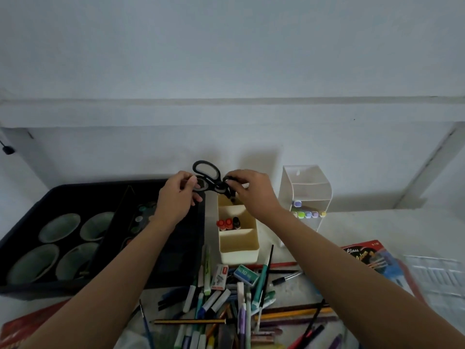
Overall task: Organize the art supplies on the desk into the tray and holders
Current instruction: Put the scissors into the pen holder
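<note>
You hold the scissors (216, 185) in both hands above the far end of the cream holder (239, 250).
Your left hand (176, 197) pinches the lower handle loop between curled fingers and thumb. Your right hand (254, 192) curls round the scissors near the pivot and hides the blades, which point down toward the holder's far compartment. Small red-capped bottles (225, 224) stand in its middle compartment. The black tray (105, 186) sits just to the left with pale bowls (60, 227) inside, and the clear holder (305, 187) stands to the right. Pens and pencils (226, 311) lie heaped on the desk near you.
</note>
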### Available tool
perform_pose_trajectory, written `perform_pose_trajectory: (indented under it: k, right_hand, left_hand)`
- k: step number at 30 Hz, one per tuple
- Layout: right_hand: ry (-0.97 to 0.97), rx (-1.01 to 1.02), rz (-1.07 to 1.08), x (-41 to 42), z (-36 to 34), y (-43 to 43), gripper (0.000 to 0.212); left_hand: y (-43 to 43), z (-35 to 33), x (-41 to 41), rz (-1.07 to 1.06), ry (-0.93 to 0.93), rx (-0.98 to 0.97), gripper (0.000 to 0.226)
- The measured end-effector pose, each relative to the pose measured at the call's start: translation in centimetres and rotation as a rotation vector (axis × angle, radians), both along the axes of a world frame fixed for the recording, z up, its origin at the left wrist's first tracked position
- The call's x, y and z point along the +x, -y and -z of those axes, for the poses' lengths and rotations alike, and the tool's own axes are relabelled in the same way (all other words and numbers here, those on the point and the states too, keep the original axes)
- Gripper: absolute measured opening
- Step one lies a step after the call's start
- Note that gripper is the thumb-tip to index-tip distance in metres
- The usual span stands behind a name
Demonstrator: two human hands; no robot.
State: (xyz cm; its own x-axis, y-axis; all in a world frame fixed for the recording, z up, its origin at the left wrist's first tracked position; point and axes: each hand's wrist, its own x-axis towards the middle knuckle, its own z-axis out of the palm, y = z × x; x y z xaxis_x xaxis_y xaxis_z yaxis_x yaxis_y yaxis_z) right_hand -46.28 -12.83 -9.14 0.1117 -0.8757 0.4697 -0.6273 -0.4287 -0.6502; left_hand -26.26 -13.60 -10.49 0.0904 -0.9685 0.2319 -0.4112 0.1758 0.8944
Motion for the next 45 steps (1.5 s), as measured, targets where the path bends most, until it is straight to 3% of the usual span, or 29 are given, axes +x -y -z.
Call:
perform_pose_trajectory:
  k: [3,5,17,25,31,36,41,45]
  right_hand:
    - [-0.125,0.057,0.0,0.5,1.1,0.4,0.028]
    - [-0.159,0.051,0.054,0.7,1.6,0.4,0.031]
    - [0.086,0.085,0.151,-0.8,2.5,-3.3,0.013]
    - [0.164,0.009,0.055,-1.7,2.3,-8.8,0.011]
    - [-0.127,0.038,-0.122,-0.5,4.5,-12.6,0.013]
    - [-0.438,0.158,-0.156,0.8,8.0,-14.2,0.029]
    - [-0.614,0.205,-0.112,2.7,8.8,-14.6,0.047]
    - [-0.721,0.246,-0.069,3.5,9.3,-14.5,0.037]
  left_hand:
    - [0.0,0.1,-0.2,0.014,0.166,0.0,0.013]
    - [-0.4,0.2,-0.4,0.049,0.178,0.007,0.01]
    - [-2.5,0.2,0.3,0.054,0.182,-0.027,0.008]
    - [-7.3,-0.6,1.3,0.094,0.152,-0.038,0.008]
    - [-12.7,0.0,1.7,0.176,0.259,-0.104,0.012]
    - [-15.4,2.7,2.9,0.186,0.507,-0.192,0.005]
    - [-16.8,5.4,4.8,0.15,0.711,-0.2,0.021]
    - [-17.1,6.0,5.8,0.211,0.707,-0.201,0.034]
